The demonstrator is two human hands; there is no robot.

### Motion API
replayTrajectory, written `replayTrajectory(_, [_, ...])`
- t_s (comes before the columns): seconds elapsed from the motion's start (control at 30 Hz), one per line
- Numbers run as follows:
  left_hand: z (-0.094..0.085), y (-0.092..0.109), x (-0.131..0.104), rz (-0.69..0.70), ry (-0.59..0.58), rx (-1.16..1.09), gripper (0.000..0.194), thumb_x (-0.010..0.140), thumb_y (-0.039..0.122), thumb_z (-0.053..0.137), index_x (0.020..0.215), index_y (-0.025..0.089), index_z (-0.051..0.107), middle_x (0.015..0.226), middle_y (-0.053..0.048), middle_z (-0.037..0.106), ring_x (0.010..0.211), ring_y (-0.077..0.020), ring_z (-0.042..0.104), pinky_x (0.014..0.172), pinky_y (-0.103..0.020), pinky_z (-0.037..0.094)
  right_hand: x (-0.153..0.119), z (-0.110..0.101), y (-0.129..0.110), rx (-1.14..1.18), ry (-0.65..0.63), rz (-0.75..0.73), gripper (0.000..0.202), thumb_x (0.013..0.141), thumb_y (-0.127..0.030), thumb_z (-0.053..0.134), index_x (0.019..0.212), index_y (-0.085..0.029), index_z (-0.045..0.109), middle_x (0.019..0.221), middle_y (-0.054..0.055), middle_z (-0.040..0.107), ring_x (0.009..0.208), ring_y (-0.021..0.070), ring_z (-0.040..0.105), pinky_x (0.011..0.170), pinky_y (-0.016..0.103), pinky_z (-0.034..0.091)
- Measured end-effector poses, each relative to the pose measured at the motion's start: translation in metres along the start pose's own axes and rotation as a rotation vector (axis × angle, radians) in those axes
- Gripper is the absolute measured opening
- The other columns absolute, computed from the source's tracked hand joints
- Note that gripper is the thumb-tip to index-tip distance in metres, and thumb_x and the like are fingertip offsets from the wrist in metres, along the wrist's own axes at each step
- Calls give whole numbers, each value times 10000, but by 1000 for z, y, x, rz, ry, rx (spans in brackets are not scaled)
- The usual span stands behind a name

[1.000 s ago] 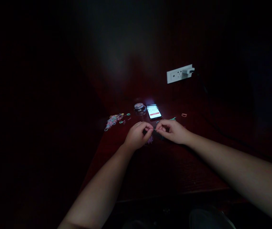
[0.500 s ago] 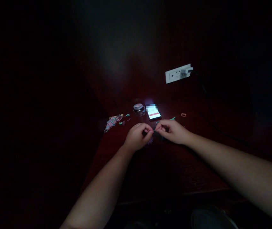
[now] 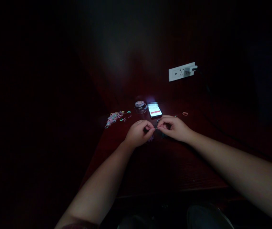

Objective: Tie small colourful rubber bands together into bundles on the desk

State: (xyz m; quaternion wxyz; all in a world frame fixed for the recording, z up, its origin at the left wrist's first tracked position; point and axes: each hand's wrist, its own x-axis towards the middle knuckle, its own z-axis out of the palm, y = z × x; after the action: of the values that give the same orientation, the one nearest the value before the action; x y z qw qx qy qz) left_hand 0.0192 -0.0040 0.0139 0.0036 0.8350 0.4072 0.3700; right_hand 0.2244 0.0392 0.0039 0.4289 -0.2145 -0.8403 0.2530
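L hand (image 3: 138,134) & R hand (image 3: 176,128): each grip pinches, thumb to finger, one end of thin strand (image 3: 156,128), poss. elastic band, too small to confirm; held approx. level over surface (image 3: 159,167). Clock refs from strand: purple strands (image 3: 151,138) at 7, lit phone (image 3: 155,114) at 12, lidded jar (image 3: 140,108) at 11, mixed pile of small bands (image 3: 114,118) btw. 9 & 10, wall socket (image 3: 180,72) at 1. Step in hand, judged: tensioning strand btw. hands. Next move calls for firm pinches, even pull.

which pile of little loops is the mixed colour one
The pile left of the jar mixes pink, yellow and green, unlike the purple bunch by the left hand and dark greenish bunch by the right hand.
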Motion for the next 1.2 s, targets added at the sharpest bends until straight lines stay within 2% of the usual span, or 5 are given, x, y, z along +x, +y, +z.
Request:
replayTrajectory(0.33, [1,-1,-1,-9,-39,-47,162,806,250,659,946,184,613,858,-26,653,783,-148,601,730,-291,503,-1,1,1,6,-14,22,66,815,-211,614,785,-164,651,731,12,544,612,112,500,568,248,408])
replayTrajectory(0.57, [1,0,-2,-23,-15,-50,220,804,261,665,1003,184,611,862,-21,639,756,-133,592,702,-274,497,0,0,-1,10,-33,36,74,816,-219,616,784,-159,645,725,10,532,613,111,497,562,244,408])
replayTrajectory(0.83, [-2,4,-1,16,-4,-63,60,838,226,614,873,181,634,775,-10,631,704,-120,578,660,-249,474,0,0,-1,12,-37,42,81,815,-227,625,767,-164,642,714,7,532,611,108,493,565,242,412])
replayTrajectory(1.03, [-2,4,0,3,-5,-47,56,845,221,604,812,182,626,740,-4,631,693,-121,577,657,-243,467,-2,1,-2,35,-69,52,59,781,-206,650,812,-158,632,719,-2,521,571,97,477,524,231,391])
replayTrajectory(1.2, [-1,5,-1,5,-20,-53,44,843,220,600,823,187,622,743,-9,626,699,-129,577,652,-247,460,-3,2,-3,1,-80,36,66,829,-215,603,803,-164,636,720,5,536,600,110,494,556,243,406])
